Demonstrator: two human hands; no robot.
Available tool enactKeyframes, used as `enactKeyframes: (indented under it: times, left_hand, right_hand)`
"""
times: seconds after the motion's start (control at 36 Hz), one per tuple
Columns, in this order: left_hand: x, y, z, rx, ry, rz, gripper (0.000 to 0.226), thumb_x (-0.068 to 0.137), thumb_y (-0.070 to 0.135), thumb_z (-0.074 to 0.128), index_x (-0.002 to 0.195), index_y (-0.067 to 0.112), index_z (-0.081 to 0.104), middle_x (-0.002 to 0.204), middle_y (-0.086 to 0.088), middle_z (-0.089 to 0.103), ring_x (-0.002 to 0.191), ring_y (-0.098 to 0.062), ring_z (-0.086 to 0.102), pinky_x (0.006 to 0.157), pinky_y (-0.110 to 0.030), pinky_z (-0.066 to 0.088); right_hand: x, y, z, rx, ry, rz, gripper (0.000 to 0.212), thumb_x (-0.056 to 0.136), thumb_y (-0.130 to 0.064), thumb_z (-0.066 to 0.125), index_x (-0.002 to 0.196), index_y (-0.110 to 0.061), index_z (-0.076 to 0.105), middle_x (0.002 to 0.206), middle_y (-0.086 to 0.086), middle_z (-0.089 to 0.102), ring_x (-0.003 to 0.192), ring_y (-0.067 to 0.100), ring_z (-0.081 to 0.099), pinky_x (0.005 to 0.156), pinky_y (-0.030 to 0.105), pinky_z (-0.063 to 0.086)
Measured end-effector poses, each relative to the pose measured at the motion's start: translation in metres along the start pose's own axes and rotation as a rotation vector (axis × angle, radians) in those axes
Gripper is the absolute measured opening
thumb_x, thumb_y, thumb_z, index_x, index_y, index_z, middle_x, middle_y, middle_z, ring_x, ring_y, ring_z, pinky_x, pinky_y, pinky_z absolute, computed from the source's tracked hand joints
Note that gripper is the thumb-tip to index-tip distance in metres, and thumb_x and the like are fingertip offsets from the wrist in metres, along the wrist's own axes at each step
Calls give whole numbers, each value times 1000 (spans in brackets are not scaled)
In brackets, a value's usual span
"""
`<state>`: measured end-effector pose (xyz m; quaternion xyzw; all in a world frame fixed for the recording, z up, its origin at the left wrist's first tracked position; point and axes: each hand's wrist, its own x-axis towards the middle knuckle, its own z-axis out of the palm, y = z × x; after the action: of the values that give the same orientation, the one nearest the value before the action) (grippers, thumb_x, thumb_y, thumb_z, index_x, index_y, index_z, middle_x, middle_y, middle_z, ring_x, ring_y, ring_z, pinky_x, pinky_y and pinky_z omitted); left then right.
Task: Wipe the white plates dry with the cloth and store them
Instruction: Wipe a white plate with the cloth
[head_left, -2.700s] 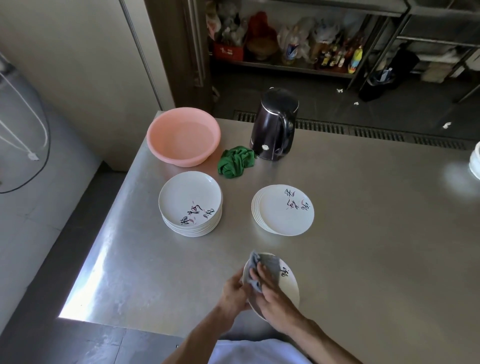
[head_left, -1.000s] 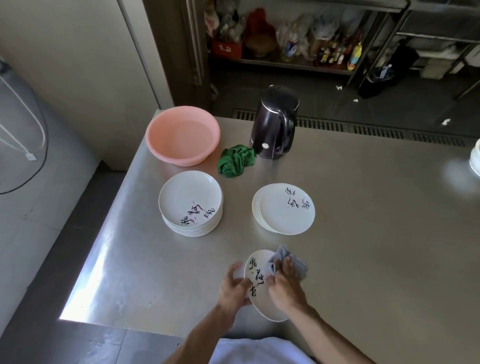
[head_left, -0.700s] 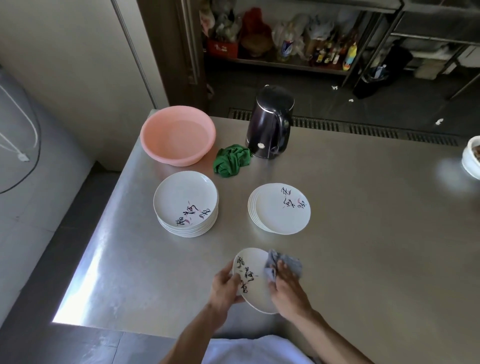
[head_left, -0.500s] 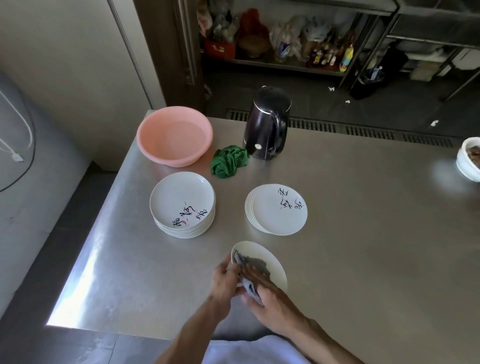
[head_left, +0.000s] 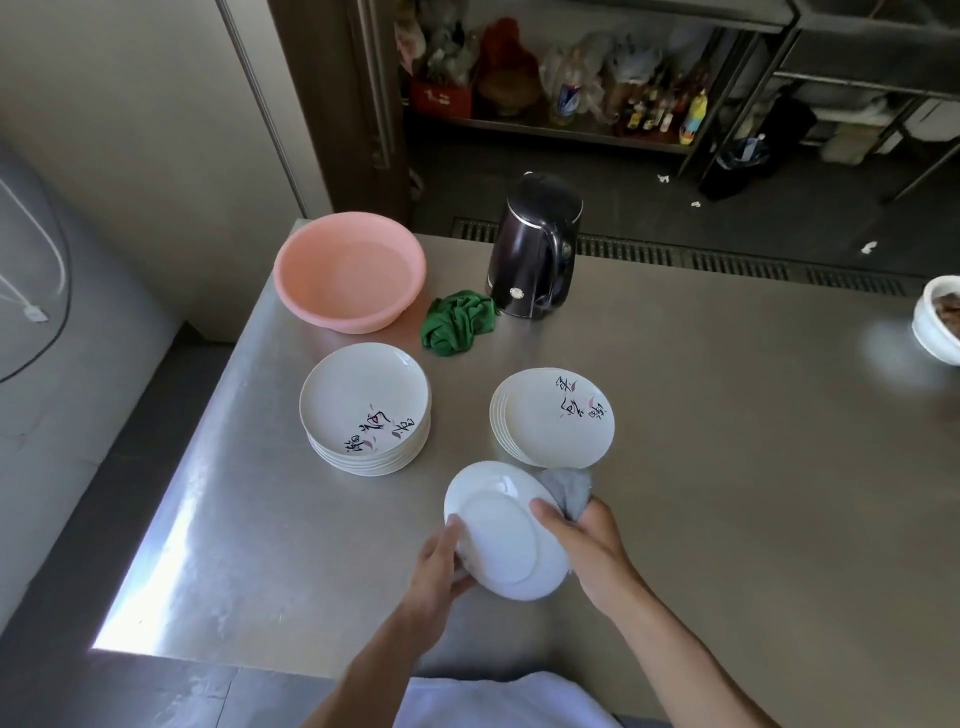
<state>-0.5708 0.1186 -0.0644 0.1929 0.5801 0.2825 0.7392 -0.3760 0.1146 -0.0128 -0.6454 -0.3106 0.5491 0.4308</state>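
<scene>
I hold a white plate (head_left: 498, 530) above the steel table, its plain underside turned up toward me. My left hand (head_left: 439, 569) grips its left rim. My right hand (head_left: 589, 543) grips the right rim together with a grey cloth (head_left: 569, 488), thumb on the plate's back. The cloth bunches out behind the plate's far right edge. Further back stand two stacks of white plates with black lettering: a deeper stack on the left (head_left: 366, 410) and a flatter stack on the right (head_left: 553, 418).
A pink basin (head_left: 350, 278), a crumpled green cloth (head_left: 457, 322) and a dark electric kettle (head_left: 535, 247) stand at the back of the table (head_left: 727, 467). A white bowl (head_left: 937, 325) sits at the right edge. The table's left edge and near edge drop to the floor.
The plate has been flipped from its lettered face to its plain underside. The cloth moved from over the plate's face to its far right rim.
</scene>
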Motion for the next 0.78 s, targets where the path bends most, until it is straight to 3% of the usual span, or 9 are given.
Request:
enactKeyframes:
  times: [0.17,0.25,0.33,0.39,0.44,0.53,0.61,0.67,0.78]
  left_hand:
    - [-3,4,-12,-78,-26,6,25,100,45,61,91,23,66,98,-3,72,84,-16,69,68,-34,55]
    - [-8,4,-10,-67,-20,27,29,104,39,55,81,25,65,95,-5,70,84,-18,65,66,-33,54]
    - [-7,3,-3,8,50,25,26,103,35,56,82,21,54,80,-2,61,68,-15,58,53,-26,47]
    - [-6,-1,1,41,62,15,26,104,33,56,82,20,49,75,-1,58,62,-13,56,51,-23,45]
    - [-6,-2,7,27,42,-14,23,106,30,54,86,19,50,74,-1,63,63,-14,60,52,-23,48]
    - [-4,1,11,-52,47,-56,19,108,27,49,97,12,56,83,-10,69,72,-21,66,58,-28,54]
    - [2,1,5,-120,39,-74,31,111,25,42,115,1,61,105,-25,71,96,-34,67,77,-39,55]
    - [3,-1,0,-123,63,-88,31,111,25,42,113,4,64,104,-22,74,94,-33,70,78,-41,57]
    - [1,-6,-2,-61,89,-110,23,108,31,48,99,16,62,89,-9,66,80,-23,62,68,-32,53]
  right_hand:
    - [14,15,-4,8,336,184,30,98,-35,60,83,-9,65,63,-4,57,53,12,51,49,25,40]
    - [14,29,1,-198,445,110,33,104,-35,45,97,-10,65,86,0,67,84,22,65,71,30,46]
    - [11,43,14,-454,293,-22,34,104,-24,45,133,-8,54,125,5,55,124,24,52,99,31,42]
    - [10,51,26,-603,96,-95,46,105,-21,45,149,-9,38,146,-1,39,139,10,31,112,19,26]
    - [9,63,38,-806,-105,-148,57,106,-21,41,156,-4,21,163,5,18,151,14,11,119,17,6]
    - [3,78,44,-1129,-293,-227,62,108,-29,32,159,-10,2,165,4,-13,153,17,-14,120,27,-11]
    - [-8,87,32,-1162,-476,-398,62,106,-34,27,160,-17,1,164,-7,-17,150,5,-20,120,25,-17]
    - [-15,93,18,-1205,-569,-453,63,104,-36,25,159,-21,-1,163,-11,-18,149,2,-20,121,25,-15]
    - [-13,95,-4,-1366,-398,-276,65,106,-37,25,159,-17,-6,159,-3,-30,152,14,-19,117,27,-21]
